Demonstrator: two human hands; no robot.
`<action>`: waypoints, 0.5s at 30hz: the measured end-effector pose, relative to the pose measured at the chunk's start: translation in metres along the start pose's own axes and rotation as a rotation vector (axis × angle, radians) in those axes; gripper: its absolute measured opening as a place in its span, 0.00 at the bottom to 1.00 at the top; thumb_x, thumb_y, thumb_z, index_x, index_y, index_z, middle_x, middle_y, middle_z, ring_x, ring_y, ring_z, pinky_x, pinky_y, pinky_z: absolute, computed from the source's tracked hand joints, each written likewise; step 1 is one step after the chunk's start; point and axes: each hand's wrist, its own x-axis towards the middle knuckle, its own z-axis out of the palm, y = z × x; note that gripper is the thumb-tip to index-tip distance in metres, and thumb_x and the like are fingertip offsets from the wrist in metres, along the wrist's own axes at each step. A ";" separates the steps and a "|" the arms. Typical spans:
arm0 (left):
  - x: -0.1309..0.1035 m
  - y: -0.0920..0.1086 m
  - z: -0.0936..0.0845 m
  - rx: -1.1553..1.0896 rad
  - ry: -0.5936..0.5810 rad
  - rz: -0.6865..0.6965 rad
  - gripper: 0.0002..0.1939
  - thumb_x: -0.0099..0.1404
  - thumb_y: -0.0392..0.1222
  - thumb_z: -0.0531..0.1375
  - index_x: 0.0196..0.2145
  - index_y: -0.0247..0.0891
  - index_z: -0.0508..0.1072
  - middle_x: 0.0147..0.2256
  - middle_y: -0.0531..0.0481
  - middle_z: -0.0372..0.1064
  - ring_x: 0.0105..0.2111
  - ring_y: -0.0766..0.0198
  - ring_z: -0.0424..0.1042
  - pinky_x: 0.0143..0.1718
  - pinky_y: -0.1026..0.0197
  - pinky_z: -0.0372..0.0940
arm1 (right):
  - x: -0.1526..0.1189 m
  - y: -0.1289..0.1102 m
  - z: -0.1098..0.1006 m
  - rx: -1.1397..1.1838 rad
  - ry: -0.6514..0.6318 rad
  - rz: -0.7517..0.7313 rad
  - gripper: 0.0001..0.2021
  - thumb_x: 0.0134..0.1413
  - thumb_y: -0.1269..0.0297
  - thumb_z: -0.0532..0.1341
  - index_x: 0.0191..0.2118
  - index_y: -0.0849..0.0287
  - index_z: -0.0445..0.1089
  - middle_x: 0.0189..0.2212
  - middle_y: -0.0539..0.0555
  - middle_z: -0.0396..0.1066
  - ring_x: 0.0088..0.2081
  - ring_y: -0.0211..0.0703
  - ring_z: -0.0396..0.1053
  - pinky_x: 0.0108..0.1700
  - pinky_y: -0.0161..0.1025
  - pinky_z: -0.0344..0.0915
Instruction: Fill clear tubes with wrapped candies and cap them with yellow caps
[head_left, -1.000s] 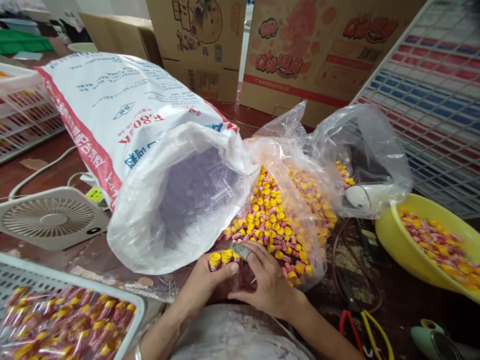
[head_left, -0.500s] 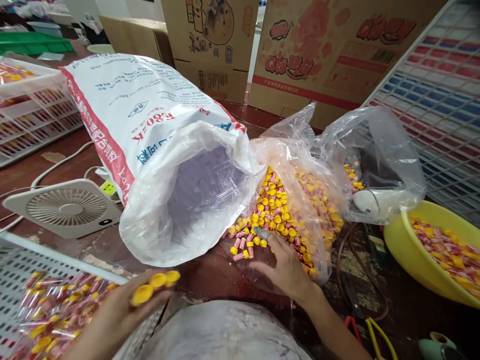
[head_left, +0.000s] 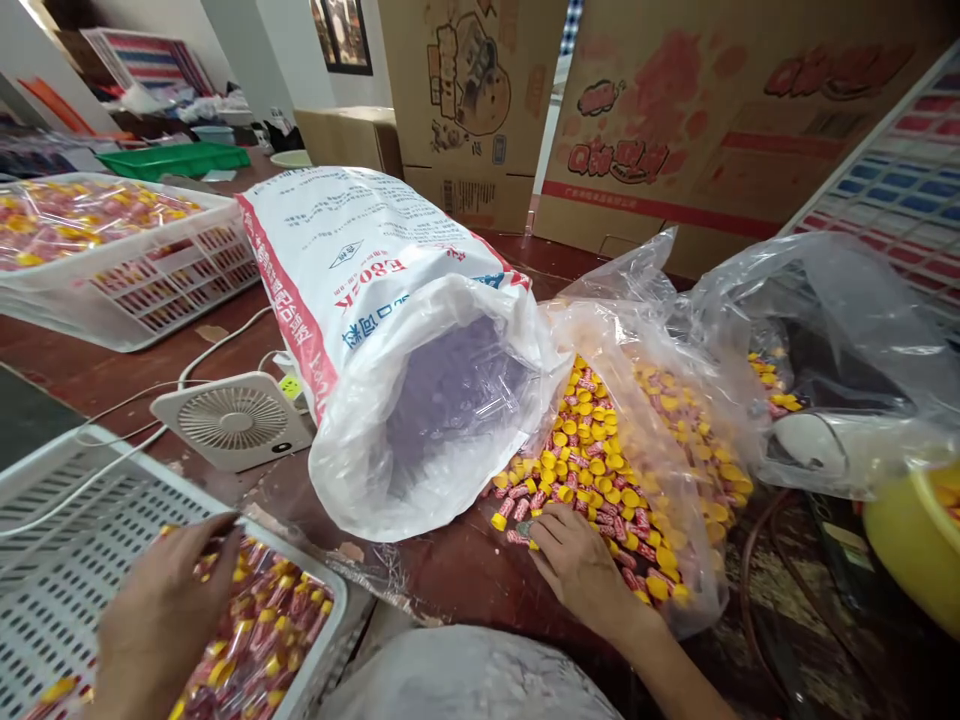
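Observation:
My left hand (head_left: pixel 161 610) is over the white plastic basket (head_left: pixel 341 590) at lower left, fingers curled down among clear tubes (head_left: pixel 262 620) with yellow caps and red-and-white contents. What its fingers hold is hidden. My right hand (head_left: pixel 574 560), a grey cover on one fingertip, is at the near edge of a heap of small yellow-capped pieces (head_left: pixel 592 450) with red-and-white patterned bodies. Its bent fingers close on a piece there. The heap spills from a clear plastic bag (head_left: pixel 675 370). Left of it, a large white sack (head_left: pixel 375 270) lies with its mouth toward me, clear tubes inside.
A small white fan (head_left: pixel 232 420) and its cables stand left of the sack. Behind is a full white basket (head_left: pixel 180 270). Cardboard boxes (head_left: pixel 652 130) line the back. On the right are a yellow bowl (head_left: pixel 907 540) and a dark phone-like object (head_left: pixel 847 550).
My left hand has carried several yellow-capped tubes left and down into the basket. My right hand stays at the heap, fingers now more bent. The view has swung left.

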 end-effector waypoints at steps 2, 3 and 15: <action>0.015 0.053 0.006 -0.058 0.074 0.255 0.10 0.69 0.40 0.56 0.43 0.38 0.75 0.39 0.45 0.77 0.39 0.55 0.74 0.44 0.56 0.66 | 0.001 -0.002 -0.004 0.030 0.026 0.036 0.05 0.62 0.74 0.57 0.39 0.57 0.66 0.36 0.54 0.71 0.40 0.51 0.70 0.42 0.48 0.70; 0.023 0.077 0.010 -0.041 0.037 0.381 0.11 0.69 0.37 0.55 0.46 0.38 0.75 0.42 0.44 0.76 0.42 0.55 0.73 0.46 0.55 0.65 | 0.001 -0.004 -0.006 0.050 0.039 0.053 0.05 0.63 0.73 0.57 0.39 0.56 0.66 0.37 0.54 0.71 0.39 0.50 0.70 0.41 0.47 0.70; 0.070 0.156 0.061 -0.168 -0.376 0.487 0.12 0.68 0.38 0.56 0.46 0.38 0.76 0.48 0.38 0.75 0.48 0.47 0.72 0.48 0.48 0.65 | 0.005 -0.019 -0.035 0.496 0.381 0.259 0.04 0.63 0.65 0.62 0.43 0.55 0.69 0.39 0.54 0.76 0.40 0.46 0.76 0.44 0.40 0.74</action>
